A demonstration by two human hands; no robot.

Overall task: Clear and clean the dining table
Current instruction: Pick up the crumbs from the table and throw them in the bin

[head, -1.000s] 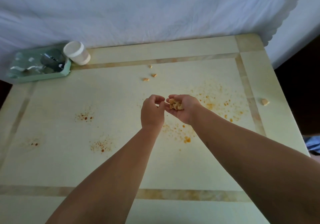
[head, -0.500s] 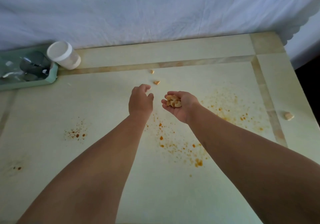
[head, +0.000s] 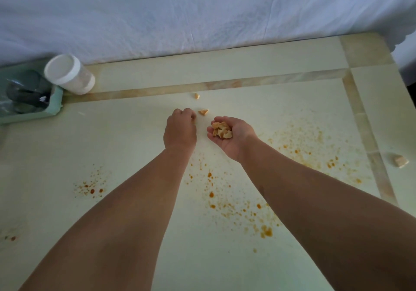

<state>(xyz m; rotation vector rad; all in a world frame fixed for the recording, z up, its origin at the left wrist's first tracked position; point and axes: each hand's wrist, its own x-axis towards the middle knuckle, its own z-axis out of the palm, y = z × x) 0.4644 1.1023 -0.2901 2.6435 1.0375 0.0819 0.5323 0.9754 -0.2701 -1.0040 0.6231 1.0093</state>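
Note:
My right hand [head: 235, 141] is cupped palm up over the pale table [head: 135, 146] and holds a small pile of food scraps [head: 221, 130]. Just to its left, my left hand [head: 180, 129] is palm down with its fingertips bunched on the tabletop. They sit where one scrap lay, and that scrap is hidden under them. Two loose scraps lie close by, one [head: 203, 111] right beside the left fingertips and another [head: 197, 96] a little farther back. A larger scrap [head: 401, 161] rests near the right edge. Orange sauce spatters [head: 227, 202] dot the table.
A white lidded jar [head: 69, 73] stands at the back left next to a green tray [head: 55, 104] that holds dark utensils. White cloth [head: 202, 20] hangs along the table's far edge. More orange spots [head: 91, 189] mark the left side.
My left hand left the right palm, moved forward and came down with its fingers curled over a scrap. The right hand kept its pile. My view moved closer to the table.

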